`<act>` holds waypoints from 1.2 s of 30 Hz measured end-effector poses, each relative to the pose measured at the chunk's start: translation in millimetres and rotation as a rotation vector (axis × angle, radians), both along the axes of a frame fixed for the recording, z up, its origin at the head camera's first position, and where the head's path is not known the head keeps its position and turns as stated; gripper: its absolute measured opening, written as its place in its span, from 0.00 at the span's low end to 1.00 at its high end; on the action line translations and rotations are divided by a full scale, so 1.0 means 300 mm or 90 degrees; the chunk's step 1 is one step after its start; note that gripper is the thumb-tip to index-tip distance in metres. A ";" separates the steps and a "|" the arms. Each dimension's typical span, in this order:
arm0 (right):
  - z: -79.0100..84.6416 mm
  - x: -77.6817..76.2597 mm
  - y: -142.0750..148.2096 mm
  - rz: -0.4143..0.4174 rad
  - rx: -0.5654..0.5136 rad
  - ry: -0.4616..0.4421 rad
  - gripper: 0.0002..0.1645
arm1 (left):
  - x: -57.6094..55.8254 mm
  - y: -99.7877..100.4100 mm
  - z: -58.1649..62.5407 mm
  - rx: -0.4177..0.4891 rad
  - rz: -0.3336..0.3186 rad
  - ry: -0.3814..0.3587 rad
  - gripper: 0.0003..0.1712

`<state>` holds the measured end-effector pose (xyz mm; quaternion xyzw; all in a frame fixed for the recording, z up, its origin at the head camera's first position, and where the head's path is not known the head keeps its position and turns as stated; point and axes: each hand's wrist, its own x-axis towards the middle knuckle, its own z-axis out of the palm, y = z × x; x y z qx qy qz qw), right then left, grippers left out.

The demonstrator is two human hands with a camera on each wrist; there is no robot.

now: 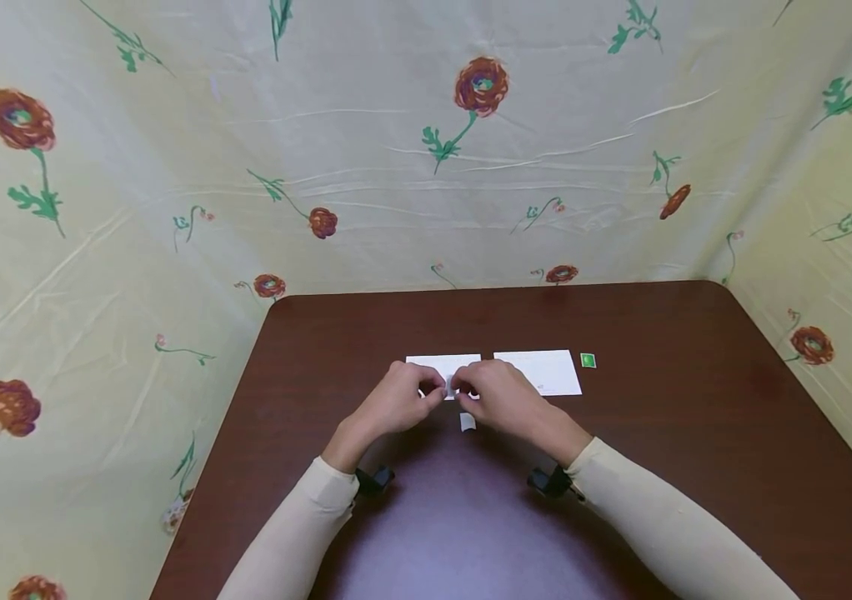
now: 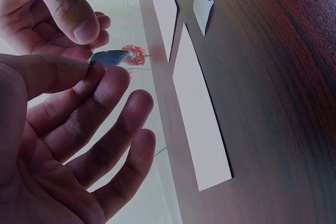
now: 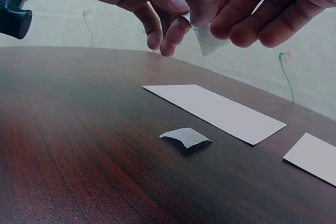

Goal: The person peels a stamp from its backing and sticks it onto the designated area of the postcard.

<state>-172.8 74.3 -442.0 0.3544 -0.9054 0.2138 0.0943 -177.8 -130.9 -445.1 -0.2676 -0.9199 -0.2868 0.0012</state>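
Above a white card-like rectangle (image 1: 426, 362), my left hand (image 1: 401, 396) and right hand (image 1: 501, 396) meet fingertip to fingertip. Between them is a small stamp (image 3: 208, 40) with a toothed edge, pinched by thumb and finger of each hand. In the left wrist view the stamp (image 2: 110, 57) looks dark against the light, and the other left fingers are loosely bent. Its printed face cannot be made out. Just nearer to me, a small curled white paper piece (image 1: 468, 422) lies on the table (image 3: 79, 145).
A second white card-like rectangle (image 1: 538, 372) lies to the right of the first, with faint marks on it. Beside it is a small green stamp (image 1: 588, 360) with a pale border. Flower-patterned sheeting (image 1: 366, 125) hangs behind the brown table and along its sides.
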 end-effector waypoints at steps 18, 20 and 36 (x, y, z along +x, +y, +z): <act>-0.017 0.005 0.004 -0.010 -0.008 0.004 0.03 | 0.012 0.002 -0.008 0.027 -0.016 -0.011 0.08; -0.017 0.002 0.007 -0.015 -0.009 0.007 0.03 | 0.010 0.001 -0.009 0.027 -0.015 -0.009 0.08; -0.001 -0.022 0.020 -0.057 -0.022 0.011 0.04 | -0.006 -0.004 -0.011 0.023 0.048 0.001 0.05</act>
